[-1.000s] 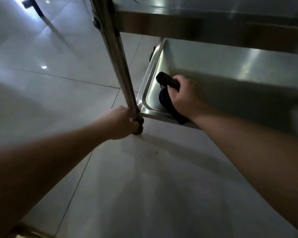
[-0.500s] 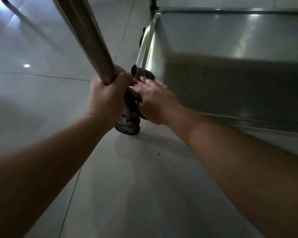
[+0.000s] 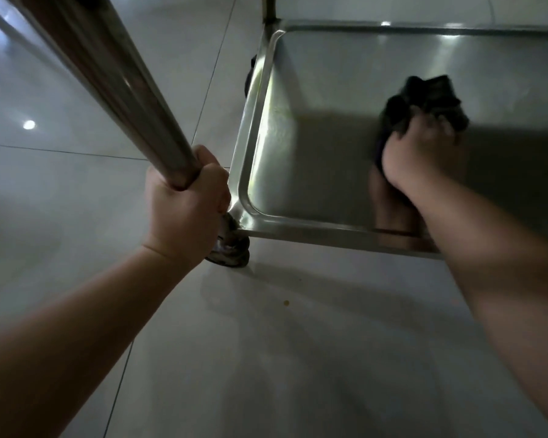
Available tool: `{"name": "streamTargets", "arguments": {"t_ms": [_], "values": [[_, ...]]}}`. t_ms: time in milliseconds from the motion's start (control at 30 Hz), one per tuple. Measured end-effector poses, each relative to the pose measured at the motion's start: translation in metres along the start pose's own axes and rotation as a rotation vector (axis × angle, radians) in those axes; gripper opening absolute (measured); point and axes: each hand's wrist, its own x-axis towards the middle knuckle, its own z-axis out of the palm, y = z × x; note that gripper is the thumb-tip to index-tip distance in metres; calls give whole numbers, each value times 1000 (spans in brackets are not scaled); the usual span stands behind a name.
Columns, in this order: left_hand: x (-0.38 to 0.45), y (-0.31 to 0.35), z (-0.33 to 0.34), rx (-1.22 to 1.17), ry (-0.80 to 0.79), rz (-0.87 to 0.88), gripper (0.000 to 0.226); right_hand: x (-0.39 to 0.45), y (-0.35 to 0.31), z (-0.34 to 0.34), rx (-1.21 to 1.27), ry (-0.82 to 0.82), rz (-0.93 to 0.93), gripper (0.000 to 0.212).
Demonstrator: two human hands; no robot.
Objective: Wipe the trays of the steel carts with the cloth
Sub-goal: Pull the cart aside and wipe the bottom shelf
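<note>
Two bare forearms; left hand (image 3: 184,197), right hand (image 3: 421,153) ungloved

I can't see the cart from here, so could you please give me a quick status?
Left hand grips cart post. Right hand holds dark cloth on bottom tray. Nothing else on tray.

Dark cloth (image 3: 424,99) on steel tray (image 3: 314,121)

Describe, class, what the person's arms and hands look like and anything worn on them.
Both forearms are bare, with no sleeves in view. The left hand and right hand wear no gloves, and no rings, watch or bracelets show.
</note>
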Motion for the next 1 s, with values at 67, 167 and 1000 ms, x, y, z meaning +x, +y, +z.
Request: {"name": "streamTargets", "arguments": {"t_ms": [67, 167, 1000], "values": [[0, 1, 1, -15, -13, 8, 20, -7, -55, 14, 17, -95, -189, 50], [-1, 2, 4, -27, -9, -2, 22, -44, -122, 24, -33, -231, -629, 60], [-1, -7, -3, -60, -49, 9, 24, -44, -124, 17, 11, -453, -906, 69]]}}
